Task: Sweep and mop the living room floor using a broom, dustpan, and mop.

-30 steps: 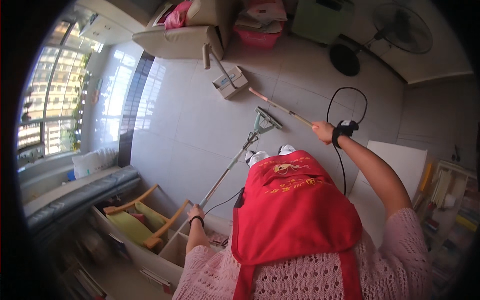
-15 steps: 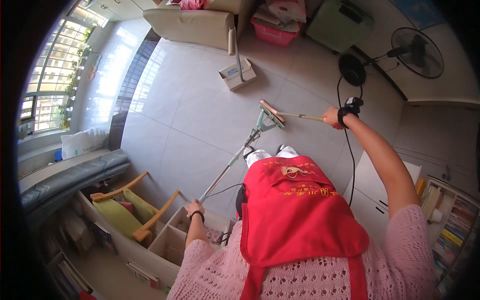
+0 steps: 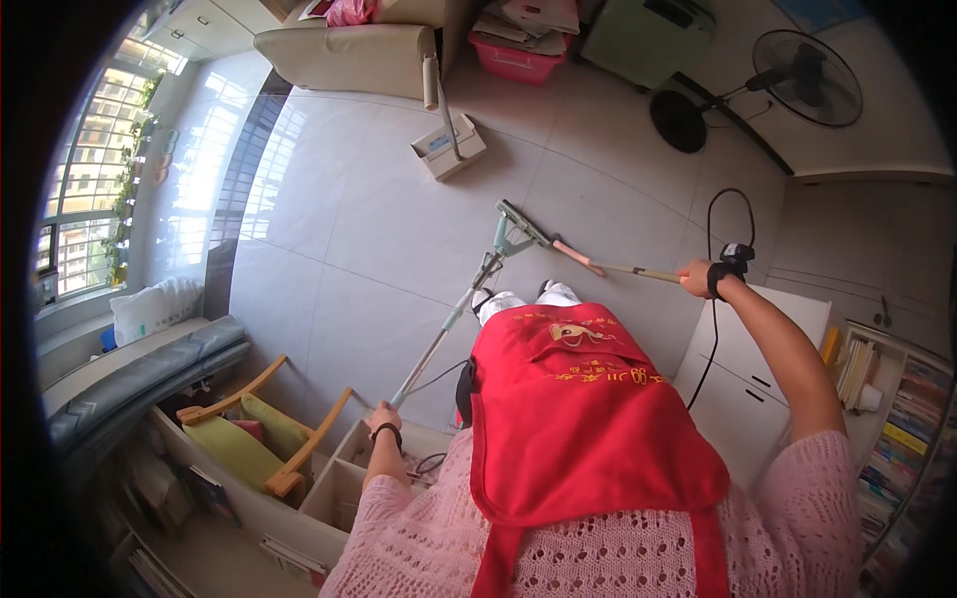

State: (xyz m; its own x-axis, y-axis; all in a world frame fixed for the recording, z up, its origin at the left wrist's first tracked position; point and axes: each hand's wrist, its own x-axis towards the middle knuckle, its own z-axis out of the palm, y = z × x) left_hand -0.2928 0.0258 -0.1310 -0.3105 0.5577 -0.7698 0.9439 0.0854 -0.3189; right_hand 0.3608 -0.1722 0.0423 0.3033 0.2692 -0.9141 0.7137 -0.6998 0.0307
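Pale tiled floor [image 3: 379, 229], sunlit at left. The left hand [image 3: 383, 416] grips a dustpan handle [image 3: 446, 329] — the right hand [image 3: 693, 278] clasps a broom [image 3: 588, 263]. Both heads meet just ahead of the feet; sweeping looks unfinished, though no debris shows.

glossy pale floor tiles [image 3: 349, 229]; smooth metal-and-green-plastic mop pole [image 3: 449, 324]; matt wooden broom handle [image 3: 613, 267]; knitted pink sleeves; shiny red cloth apron [image 3: 578, 419].

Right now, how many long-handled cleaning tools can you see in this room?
3. The left hand holds a dustpan handle; the right hand holds a broom; a flat mop stands near the sofa. Others may be hidden.
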